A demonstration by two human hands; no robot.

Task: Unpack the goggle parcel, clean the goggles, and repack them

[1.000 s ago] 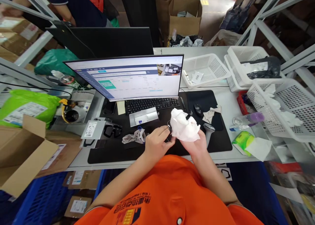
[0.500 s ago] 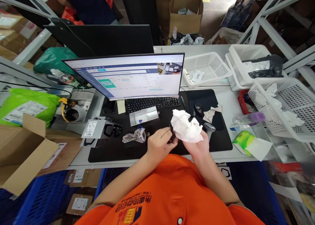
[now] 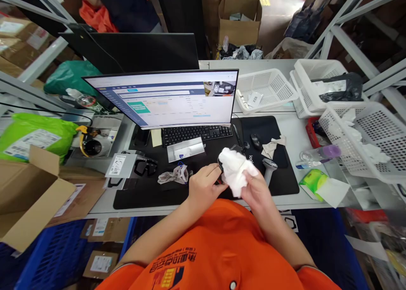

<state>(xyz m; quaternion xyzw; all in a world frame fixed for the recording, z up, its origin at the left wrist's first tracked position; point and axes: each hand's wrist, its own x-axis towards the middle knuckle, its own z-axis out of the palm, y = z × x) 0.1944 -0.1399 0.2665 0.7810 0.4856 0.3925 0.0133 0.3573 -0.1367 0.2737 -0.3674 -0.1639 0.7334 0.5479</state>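
A crumpled white tissue (image 3: 235, 168) is pinched in my right hand (image 3: 256, 191), over the front of the black desk mat. My left hand (image 3: 204, 182) is closed around a small dark object (image 3: 220, 166) with a bit of red near its lower end. The tissue presses against that object and, with my fingers, hides most of it, so its kind cannot be made out. Left of my hands lie a crumpled grey cloth pouch (image 3: 174, 175), an open white box (image 3: 185, 149) and a black glasses-like frame (image 3: 145, 167). A barcode scanner (image 3: 269, 166) rests to the right.
A monitor (image 3: 165, 101) stands behind a keyboard (image 3: 196, 132); a mouse (image 3: 255, 141) lies on the mat (image 3: 285, 184). White baskets (image 3: 358, 154), a purple-capped bottle (image 3: 320, 153) and a green tissue pack (image 3: 314, 182) are at right. An open carton (image 3: 38, 205) sits left; a person (image 3: 123, 6) is behind.
My right hand has turned from palm-up under the tissue to gripping its right side. The tissue has shifted slightly down and is more bunched. My left hand stays almost in place.
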